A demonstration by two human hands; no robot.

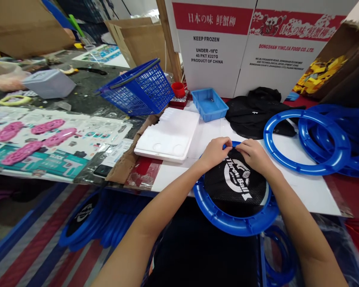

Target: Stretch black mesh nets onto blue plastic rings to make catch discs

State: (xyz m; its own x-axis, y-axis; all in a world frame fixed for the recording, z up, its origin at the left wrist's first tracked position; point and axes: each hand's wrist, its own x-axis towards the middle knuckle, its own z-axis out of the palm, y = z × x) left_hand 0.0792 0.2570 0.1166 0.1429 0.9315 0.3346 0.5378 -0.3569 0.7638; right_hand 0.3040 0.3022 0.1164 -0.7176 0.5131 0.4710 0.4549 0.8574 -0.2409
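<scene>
A blue plastic ring (235,226) tilts over the table's front edge in front of my body. Inside it lies a round black mesh net (224,190) printed with white "Throw Ball" lettering. At the ring's far side, my left hand (215,152) is closed, thumb and fingers pinching the mesh edge against the rim. Just to its right, my right hand (254,156) pinches the same edge, fingertips close to the left ones. A short piece of blue rim shows between the hands. The mesh's near edge hangs apart from the ring, leaving a dark gap.
Loose blue rings (306,169) and black mesh cloths (254,113) lie at the right. A blue tray (209,105), white foam block (167,133) and blue basket (140,89) stand ahead. A white carton (212,75) rises behind. Finished-looking mesh discs (80,217) are stacked low left.
</scene>
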